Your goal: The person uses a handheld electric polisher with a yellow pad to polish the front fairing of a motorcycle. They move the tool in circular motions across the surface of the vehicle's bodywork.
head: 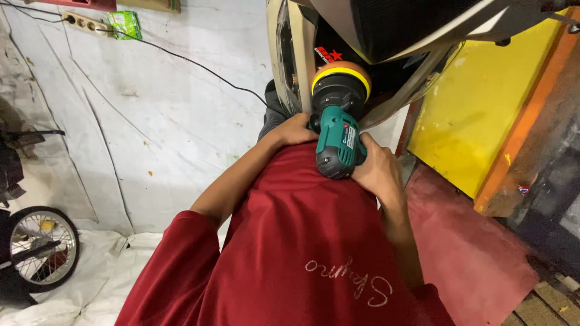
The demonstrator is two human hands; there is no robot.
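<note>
Polisher [339, 130], a green-and-black power tool with a yellow-and-orange foam pad [342, 75], sits pressed pad-first against the dark panel of a scooter body [386, 36] that hangs above and ahead of the person. The pad lies flat on the black surface just below a small red star sticker [334, 55]. How much of the panel has been worked cannot be read from this view: the dark surface shows no clear boundary between treated and untreated areas, so the work looks to be in progress, with the pad at the lower part of the panel and the cream-coloured trim [283, 54] beside it untouched by the pad.

Both hands hold the tool. The left hand [296, 130] is closed around the side of the machine near its head, with the forearm reaching up from the red shirt [302, 241]. The right hand [377, 172] wraps the rear of the green housing, fingers curled around it, wrist bent upward.

A black cable [181, 57] runs across the white sheet on the wall [151, 121] toward a power strip [87, 24]. A spoked wheel [39, 244] lies at the lower left, and a yellow panel [477, 102] stands to the right.
</note>
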